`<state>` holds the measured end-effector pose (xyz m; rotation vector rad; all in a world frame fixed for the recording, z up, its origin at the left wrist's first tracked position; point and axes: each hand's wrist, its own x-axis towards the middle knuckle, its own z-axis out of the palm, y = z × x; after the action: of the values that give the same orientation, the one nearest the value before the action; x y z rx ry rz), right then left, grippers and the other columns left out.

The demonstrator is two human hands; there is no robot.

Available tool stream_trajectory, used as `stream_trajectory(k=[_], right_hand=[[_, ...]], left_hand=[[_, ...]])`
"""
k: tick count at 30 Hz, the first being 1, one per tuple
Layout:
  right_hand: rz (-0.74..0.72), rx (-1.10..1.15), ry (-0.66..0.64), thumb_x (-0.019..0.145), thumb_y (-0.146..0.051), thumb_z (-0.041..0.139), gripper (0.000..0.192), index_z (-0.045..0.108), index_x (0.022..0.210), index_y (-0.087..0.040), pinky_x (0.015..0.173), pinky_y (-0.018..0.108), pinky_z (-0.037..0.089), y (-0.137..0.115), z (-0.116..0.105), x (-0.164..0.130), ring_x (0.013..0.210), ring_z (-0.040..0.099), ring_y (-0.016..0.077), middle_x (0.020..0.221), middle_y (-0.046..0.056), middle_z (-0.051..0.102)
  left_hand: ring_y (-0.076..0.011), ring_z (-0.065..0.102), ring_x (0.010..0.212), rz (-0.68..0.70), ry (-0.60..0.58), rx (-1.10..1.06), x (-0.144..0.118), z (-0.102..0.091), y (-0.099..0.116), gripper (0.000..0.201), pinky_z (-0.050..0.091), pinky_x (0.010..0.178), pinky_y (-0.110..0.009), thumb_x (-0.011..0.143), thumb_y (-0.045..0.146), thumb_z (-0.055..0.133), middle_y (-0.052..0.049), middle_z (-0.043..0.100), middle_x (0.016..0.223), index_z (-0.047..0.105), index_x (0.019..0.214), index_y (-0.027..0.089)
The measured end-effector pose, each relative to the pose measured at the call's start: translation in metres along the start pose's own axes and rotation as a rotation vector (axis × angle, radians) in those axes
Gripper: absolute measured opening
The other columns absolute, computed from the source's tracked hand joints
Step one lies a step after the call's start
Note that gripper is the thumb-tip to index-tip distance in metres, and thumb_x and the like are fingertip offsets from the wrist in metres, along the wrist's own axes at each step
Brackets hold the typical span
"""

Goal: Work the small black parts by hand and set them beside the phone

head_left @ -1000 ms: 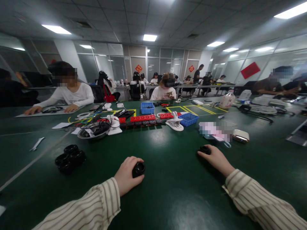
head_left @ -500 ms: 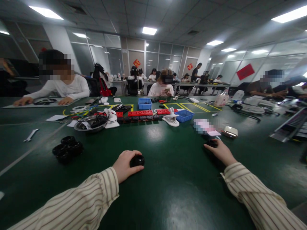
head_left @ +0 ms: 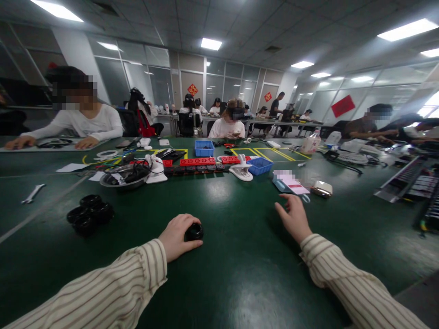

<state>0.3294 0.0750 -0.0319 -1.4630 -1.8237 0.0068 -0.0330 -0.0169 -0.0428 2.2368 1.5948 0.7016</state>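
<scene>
Blue bins (head_left: pixel 204 148), red blocks (head_left: pixel 197 161), wrench (head_left: pixel 32 193)

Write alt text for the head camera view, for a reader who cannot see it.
A person in striped sleeves rests the left hand around a small black round part on a green table, while the right hand lies open and holds nothing. A cluster of black parts sits to the left, and other people work at tables beyond.

A small round part (head_left: pixel 194 231) is lying on the near middle of the table (head_left: pixel 240 274), with a cluster of rings (head_left: pixel 88 214) sitting to its left, a wrench (head_left: pixel 32 193) farther left, and a metal bowl (head_left: pixel 125 176) lying behind them.
</scene>
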Motion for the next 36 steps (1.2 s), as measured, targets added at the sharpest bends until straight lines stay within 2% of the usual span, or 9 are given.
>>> stream_trajectory(k=[3, 6, 10, 14, 19, 22, 26, 29, 36], right_hand=[[-0.275, 0.131, -0.218, 0.084, -0.034, 0.044, 0.027, 0.053, 0.100, -0.015, 0.090, 0.036, 0.040, -0.050, 0.018, -0.020, 0.101, 0.046, 0.0214, 0.108, 0.012, 0.046], [-0.411, 0.244, -0.415, 0.083, -0.030, 0.050, 0.023, 0.052, 0.101, -0.016, 0.094, 0.036, 0.038, -0.099, 0.037, -0.035, 0.106, 0.043, 0.0204, 0.110, 0.010, 0.045], [-0.513, 0.366, -0.517, 0.077, -0.034, 0.062, 0.044, 0.046, 0.114, -0.016, 0.097, 0.034, 0.035, -0.152, 0.065, -0.041, 0.111, 0.040, 0.0199, 0.115, 0.009, 0.043], [-0.597, 0.363, -0.596, 0.077, -0.038, 0.063, 0.046, 0.048, 0.113, -0.015, 0.093, 0.034, 0.037, -0.177, 0.083, -0.036, 0.105, 0.043, 0.0191, 0.111, 0.008, 0.047], [-0.638, 0.366, -0.600, 0.080, -0.041, 0.060, 0.044, 0.048, 0.112, -0.015, 0.090, 0.033, 0.038, -0.180, 0.085, -0.035, 0.101, 0.046, 0.0190, 0.109, 0.008, 0.050], [-0.661, 0.348, -0.617, 0.074, -0.047, 0.064, 0.059, 0.044, 0.119, -0.015, 0.093, 0.035, 0.036, -0.180, 0.084, -0.039, 0.104, 0.045, 0.0206, 0.114, 0.009, 0.048], [-0.639, 0.225, -0.671, 0.075, -0.035, 0.065, 0.048, 0.049, 0.115, -0.016, 0.092, 0.035, 0.036, -0.179, 0.087, -0.040, 0.102, 0.045, 0.0203, 0.110, 0.008, 0.051], [-0.553, 0.177, -0.651, 0.076, -0.027, 0.063, 0.040, 0.052, 0.113, -0.017, 0.088, 0.033, 0.038, -0.173, 0.091, -0.033, 0.097, 0.046, 0.0191, 0.104, 0.006, 0.052], [-0.256, 0.004, -0.539, 0.078, -0.027, 0.061, 0.037, 0.056, 0.113, -0.021, 0.085, 0.032, 0.037, -0.128, 0.100, 0.007, 0.094, 0.046, 0.0190, 0.102, 0.007, 0.052]], left_hand=[[-0.0269, 0.049, 0.100, -0.011, -0.005, 0.002, 0.000, 0.001, -0.001, 0.039, 0.039, 0.089, -0.044, 0.070, 0.045, 0.065, -0.005, 0.055, 0.104, 0.058, 0.102, 0.024], [-0.0264, 0.049, 0.097, -0.017, 0.006, 0.008, 0.000, 0.001, -0.003, 0.040, 0.040, 0.086, -0.043, 0.070, 0.047, 0.065, -0.006, 0.056, 0.100, 0.061, 0.101, 0.024], [-0.0246, 0.049, 0.096, 0.016, 0.063, 0.029, 0.000, 0.001, -0.006, 0.035, 0.039, 0.087, -0.041, 0.082, 0.048, 0.048, -0.006, 0.059, 0.098, 0.066, 0.094, 0.021], [-0.0234, 0.049, 0.099, 0.009, 0.081, 0.047, 0.000, 0.000, -0.009, 0.039, 0.038, 0.089, -0.042, 0.090, 0.040, 0.035, -0.005, 0.059, 0.102, 0.068, 0.085, 0.022], [-0.0229, 0.049, 0.100, -0.029, 0.119, 0.073, -0.002, 0.005, -0.009, 0.037, 0.039, 0.090, -0.044, 0.091, 0.038, 0.031, -0.006, 0.057, 0.105, 0.062, 0.100, 0.020], [-0.0224, 0.045, 0.110, -0.062, 0.126, 0.105, -0.002, 0.009, -0.016, 0.038, 0.035, 0.097, -0.045, 0.091, 0.034, 0.026, -0.006, 0.055, 0.114, 0.058, 0.108, 0.021], [-0.0249, 0.029, 0.128, -0.127, -0.008, 0.235, 0.002, 0.004, -0.035, 0.041, 0.022, 0.105, -0.051, 0.090, 0.034, 0.031, -0.006, 0.040, 0.136, 0.046, 0.126, 0.023], [-0.0256, 0.022, 0.132, -0.151, -0.106, 0.304, 0.004, -0.004, -0.044, 0.046, 0.019, 0.105, -0.053, 0.088, 0.035, 0.033, -0.006, 0.031, 0.141, 0.038, 0.132, 0.023], [-0.0274, 0.021, 0.132, -0.136, -0.138, 0.331, 0.004, -0.013, -0.038, 0.052, 0.019, 0.105, -0.054, 0.088, 0.045, 0.035, -0.007, 0.028, 0.142, 0.034, 0.135, 0.021]])
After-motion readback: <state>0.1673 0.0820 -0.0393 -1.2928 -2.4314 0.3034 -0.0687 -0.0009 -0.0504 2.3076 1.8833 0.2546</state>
